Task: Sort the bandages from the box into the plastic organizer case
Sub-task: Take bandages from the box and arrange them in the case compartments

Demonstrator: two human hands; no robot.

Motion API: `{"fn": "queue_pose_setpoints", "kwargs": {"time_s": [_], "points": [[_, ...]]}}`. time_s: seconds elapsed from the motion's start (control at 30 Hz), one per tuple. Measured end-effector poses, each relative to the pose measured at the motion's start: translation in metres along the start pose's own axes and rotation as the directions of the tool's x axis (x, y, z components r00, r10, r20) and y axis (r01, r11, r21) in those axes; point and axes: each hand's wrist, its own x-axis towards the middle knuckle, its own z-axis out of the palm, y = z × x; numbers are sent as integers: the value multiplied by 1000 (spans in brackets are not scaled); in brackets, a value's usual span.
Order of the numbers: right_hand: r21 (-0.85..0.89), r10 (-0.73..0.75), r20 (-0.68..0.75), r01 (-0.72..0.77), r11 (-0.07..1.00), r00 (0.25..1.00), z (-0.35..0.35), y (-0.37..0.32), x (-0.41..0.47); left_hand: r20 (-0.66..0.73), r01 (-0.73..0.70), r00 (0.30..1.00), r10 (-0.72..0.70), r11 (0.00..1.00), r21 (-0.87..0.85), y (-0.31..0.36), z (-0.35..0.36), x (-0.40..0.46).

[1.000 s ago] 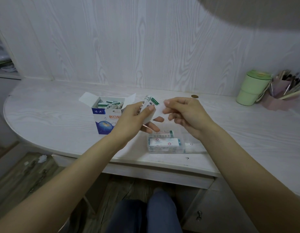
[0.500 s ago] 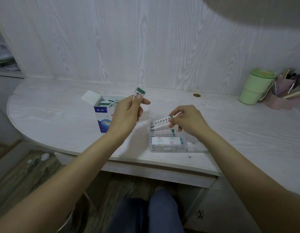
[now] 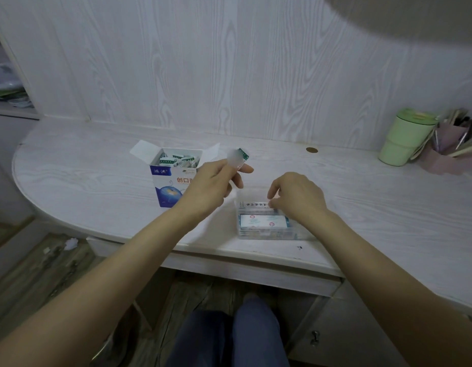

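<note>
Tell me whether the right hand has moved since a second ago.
Yes. The right hand has dropped from beside the left hand onto the organizer case.

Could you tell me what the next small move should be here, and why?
Probably release the bandage the right hand is pressing into the clear case, then take the next from the left hand, which holds bandages raised beside the open box.

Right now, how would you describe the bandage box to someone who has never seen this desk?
On the white wood-grain desk, look left of the clear plastic organizer case. The bandage box stands upright there with its top flaps open. It alone is blue and white cardboard, with loose bandage packets showing inside.
</note>
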Motion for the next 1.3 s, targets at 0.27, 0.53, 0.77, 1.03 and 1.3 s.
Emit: {"fn": "queue_pose_setpoints", "kwargs": {"time_s": [0.27,0.53,0.77,1.03,1.3], "points": [[42,42,83,-46,998,996,0,-1,6,19,8,1000,-7,1000,-7,-3,1,3],[136,-31,90,18,991,996,-7,3,5,115,-14,993,6,998,65,-1,2,4],[824,-226,11,120,554,974,-37,-1,-12,348,52,934,-83,994,97,7,4,5],[798,-81,-53,90,595,995,-33,6,-5,190,53,980,-61,997,49,3,4,14],[586,-66,-79,100,804,995,-18,13,-3,84,-44,996,19,949,311,-10,16,19]]}}
